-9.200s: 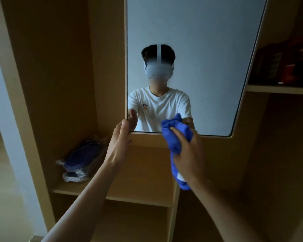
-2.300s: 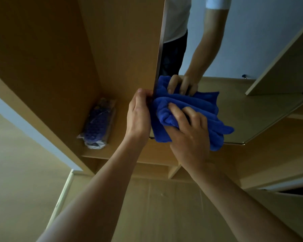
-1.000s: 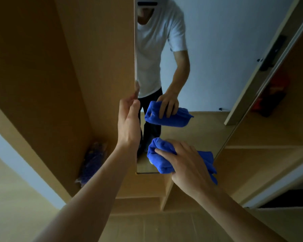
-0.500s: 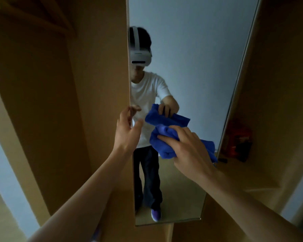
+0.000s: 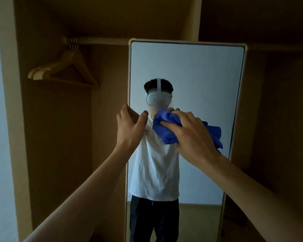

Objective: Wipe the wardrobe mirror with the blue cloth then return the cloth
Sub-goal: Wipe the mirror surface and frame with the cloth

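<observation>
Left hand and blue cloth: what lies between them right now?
Head view: only a bare strip of mirror glass, reflecting a white T-shirt, separates the left hand from the blue cloth gripped by the right hand.

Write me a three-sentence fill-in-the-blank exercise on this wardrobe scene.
The right hand presses a ____ cloth against the mirror. The left hand touches the mirror's ____ edge. The reflection shows a ____ T-shirt.
Missing words: blue, left, white.

right hand presses blue cloth on mirror.
</observation>
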